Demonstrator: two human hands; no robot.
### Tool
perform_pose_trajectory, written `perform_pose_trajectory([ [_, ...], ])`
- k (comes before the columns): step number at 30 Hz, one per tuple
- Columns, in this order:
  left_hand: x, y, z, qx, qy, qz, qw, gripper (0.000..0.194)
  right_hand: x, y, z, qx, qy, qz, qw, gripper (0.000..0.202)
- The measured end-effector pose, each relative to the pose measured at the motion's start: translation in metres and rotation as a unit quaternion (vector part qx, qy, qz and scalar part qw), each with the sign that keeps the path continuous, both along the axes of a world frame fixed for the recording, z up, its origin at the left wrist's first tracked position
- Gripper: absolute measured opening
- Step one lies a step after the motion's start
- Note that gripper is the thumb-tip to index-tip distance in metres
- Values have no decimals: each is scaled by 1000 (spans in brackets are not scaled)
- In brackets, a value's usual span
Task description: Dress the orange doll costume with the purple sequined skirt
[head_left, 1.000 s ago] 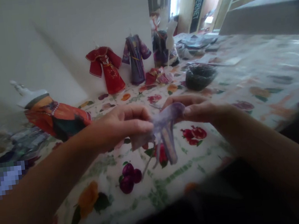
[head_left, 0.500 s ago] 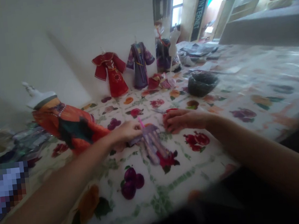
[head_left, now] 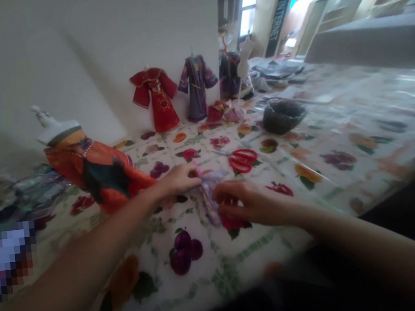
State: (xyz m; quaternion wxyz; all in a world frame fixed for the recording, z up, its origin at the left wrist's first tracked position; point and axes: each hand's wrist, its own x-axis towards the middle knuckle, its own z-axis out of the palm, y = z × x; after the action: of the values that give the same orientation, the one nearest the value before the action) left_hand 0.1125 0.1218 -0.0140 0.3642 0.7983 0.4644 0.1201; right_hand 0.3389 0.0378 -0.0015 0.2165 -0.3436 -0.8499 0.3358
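Cloth point(head_left: 208, 202), lilac and in strips, is over the desk point(head_left: 192, 295), between your hands. Its long axis runs from your left hand point(head_left: 183, 178) back toward you, slightly rightward. That hand, the nearer, pinches the far end beside a small pink piece point(head_left: 197, 166). Your right hand point(head_left: 247, 203), half curled, sits at the strips' right side; blur leaves unclear whether it grips them. Red-handled scissors point(head_left: 243, 160) lie beyond it.

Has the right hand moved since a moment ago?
Yes: the right hand has moved toward the person, away from the red scissors and closer to the printed plums.
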Motion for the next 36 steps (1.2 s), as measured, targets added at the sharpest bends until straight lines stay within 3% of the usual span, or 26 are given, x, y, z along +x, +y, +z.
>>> perform_pose_trajectory([
  [6, 5, -14, 19, -126, -92, 28, 987, 15, -4, -4, -12, -35, 20, -72, 997, 9],
  [11, 3, -25, 43, -154, -213, -12, 965, 15, 12, 9, -6, -6, 136, -186, 973, 20],
  [13, 0, -27, 55, -147, -250, -34, 956, 13, 19, 15, -5, -47, 184, -217, 958, 28],
  [15, -2, -30, 68, -137, -270, -55, 952, 11, 24, 21, -7, -137, 232, -188, 945, 38],
  [19, -2, -36, 95, -112, -256, -78, 957, 10, 17, 31, -11, -301, 324, -15, 897, 52],
  [23, -4, -42, 112, -80, -210, -82, 971, 8, -5, 34, -12, -393, 370, 157, 827, 66],
  [25, -5, -42, 115, -68, -198, -85, 974, 9, -15, 32, -12, -405, 385, 199, 805, 58],
  [29, -9, -42, 114, -56, -204, -85, 974, 13, -28, 26, -8, -356, 415, 170, 820, 34],
  [36, -9, -45, 112, -43, -204, -78, 975, 16, -33, 16, 10, -291, 412, 56, 861, 28],
])
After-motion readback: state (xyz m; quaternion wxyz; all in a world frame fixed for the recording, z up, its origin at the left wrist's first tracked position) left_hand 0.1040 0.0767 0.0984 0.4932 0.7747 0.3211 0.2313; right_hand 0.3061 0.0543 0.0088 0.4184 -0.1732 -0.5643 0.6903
